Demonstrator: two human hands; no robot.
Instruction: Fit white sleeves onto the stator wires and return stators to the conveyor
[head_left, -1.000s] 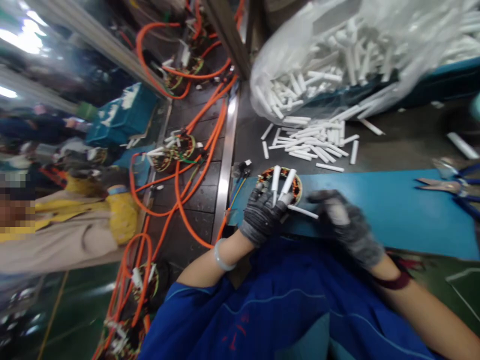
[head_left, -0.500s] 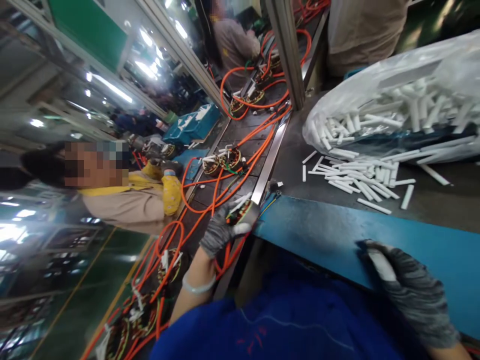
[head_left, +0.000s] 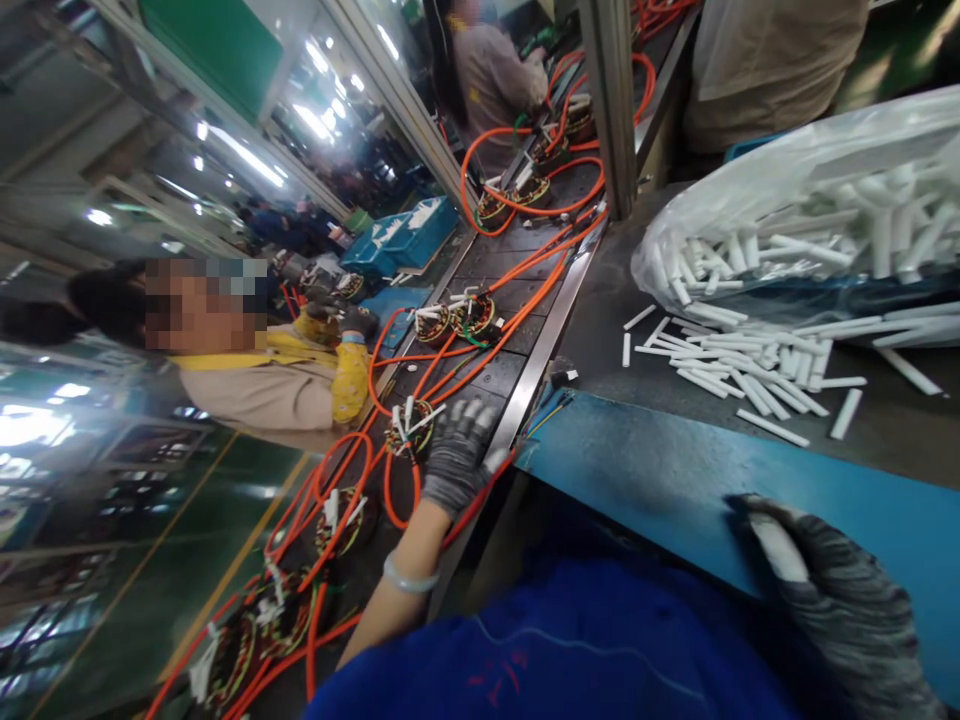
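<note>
My left hand [head_left: 459, 455], in a grey striped glove with pale fingertips, is spread over the conveyor near its metal edge and holds nothing. Just left of it lies a round wound coil [head_left: 409, 428] with white tubes and an orange cable. My right hand [head_left: 840, 585], gloved alike, rests over the blue work surface [head_left: 645, 450] at the lower right, its thumb out and its fingers curled down out of sight; whether anything is under them is hidden. Loose white tubes [head_left: 750, 365] are heaped on the dark table beyond the blue surface.
A clear plastic bag [head_left: 750, 185] full of white tubes lies at the right. More coils [head_left: 472, 318] with orange cables line the conveyor. A metal post [head_left: 609, 110] stands beside it. Across the belt a person [head_left: 262, 385] in yellow sleeves works near blue bins [head_left: 405, 240].
The coil at my left hand has moved left across the belt, and my left hand has let go and opened. The view has shifted slightly; my right hand has hardly moved.
</note>
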